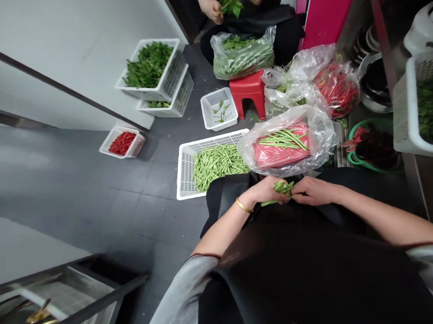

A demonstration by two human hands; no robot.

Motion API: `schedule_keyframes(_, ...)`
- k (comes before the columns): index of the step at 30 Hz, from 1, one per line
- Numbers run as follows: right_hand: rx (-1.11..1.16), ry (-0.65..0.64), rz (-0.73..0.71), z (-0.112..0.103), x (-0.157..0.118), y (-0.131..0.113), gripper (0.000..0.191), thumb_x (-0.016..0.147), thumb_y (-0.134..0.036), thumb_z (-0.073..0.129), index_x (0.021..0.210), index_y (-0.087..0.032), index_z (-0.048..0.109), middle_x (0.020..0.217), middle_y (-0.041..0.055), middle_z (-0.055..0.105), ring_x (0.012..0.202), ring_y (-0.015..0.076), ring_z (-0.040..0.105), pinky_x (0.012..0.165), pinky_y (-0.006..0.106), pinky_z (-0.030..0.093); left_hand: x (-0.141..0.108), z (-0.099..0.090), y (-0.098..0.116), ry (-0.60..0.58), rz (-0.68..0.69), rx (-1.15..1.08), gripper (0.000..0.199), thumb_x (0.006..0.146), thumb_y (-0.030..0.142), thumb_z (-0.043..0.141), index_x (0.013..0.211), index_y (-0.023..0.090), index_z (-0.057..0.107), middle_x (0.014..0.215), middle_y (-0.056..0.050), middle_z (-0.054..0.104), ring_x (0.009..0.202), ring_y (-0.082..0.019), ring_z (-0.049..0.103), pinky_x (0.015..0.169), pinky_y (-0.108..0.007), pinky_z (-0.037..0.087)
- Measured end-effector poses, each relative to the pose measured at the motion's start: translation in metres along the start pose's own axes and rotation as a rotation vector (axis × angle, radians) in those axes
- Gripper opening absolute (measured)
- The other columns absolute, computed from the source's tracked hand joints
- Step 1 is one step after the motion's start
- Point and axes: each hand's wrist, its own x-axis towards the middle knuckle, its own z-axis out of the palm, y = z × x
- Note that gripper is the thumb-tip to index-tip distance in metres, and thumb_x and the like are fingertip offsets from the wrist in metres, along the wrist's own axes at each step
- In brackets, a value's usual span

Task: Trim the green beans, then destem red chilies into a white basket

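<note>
Right now, the left hand (265, 190) and right hand (313, 191) are both pinching a small bunch of green beans (281, 188), holding it over a black apron (307, 273), while a white plastic basket (182, 171) of cut beans (217, 167) is sitting just ahead, beside a clear plastic bag (319, 124).

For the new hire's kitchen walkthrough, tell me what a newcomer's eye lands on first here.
The person's left hand and right hand meet at lower centre around a small bunch of green beans, with a gold bangle on the left wrist. Just ahead on the floor, a white plastic basket is heaped with cut beans. At upper right, a clear bag of red chilies sits below a bright pink panel.
</note>
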Motion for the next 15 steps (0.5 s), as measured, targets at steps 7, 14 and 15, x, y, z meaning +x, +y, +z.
schedule_keyframes(7, 0.813, 0.229, 0.211, 0.023, 0.017, 0.005, 0.028, 0.083, -0.042, 0.059, 0.067, -0.020, 0.052, 0.047, -0.0051, 0.047, 0.041, 0.0103, 0.044, 0.043, 0.023, 0.034, 0.001, -0.005, 0.005, 0.086, 0.166, 0.004, 0.027, 0.069, 0.034, 0.080, 0.076, 0.014, 0.064, 0.069, -0.004, 0.067, 0.061, -0.016, 0.063, 0.058, -0.025, 0.049)
schedule_keyframes(14, 0.882, 0.111, 0.483, 0.019, 0.033, 0.032, 0.043, 0.075, -0.061, 0.060, 0.063, -0.020, 0.052, 0.045, -0.0034, 0.046, 0.040, 0.0134, 0.049, 0.039, 0.024, 0.038, 0.000, -0.027, -0.009, 0.364, 0.314, -0.519, 0.036, 0.065, 0.039, 0.083, 0.084, 0.015, 0.064, 0.069, -0.003, 0.066, 0.061, -0.016, 0.063, 0.062, -0.029, 0.052)
schedule_keyframes(15, 0.609, 0.020, 0.559, 0.006, 0.034, 0.042, 0.046, 0.077, -0.063, 0.059, 0.064, -0.019, 0.058, 0.049, 0.0006, 0.053, 0.047, 0.0165, 0.056, 0.045, 0.026, 0.043, 0.001, -0.030, -0.014, 0.417, 0.316, -0.680, 0.039, 0.064, 0.039, 0.083, 0.087, 0.015, 0.063, 0.069, -0.001, 0.065, 0.060, -0.016, 0.063, 0.062, -0.030, 0.052)
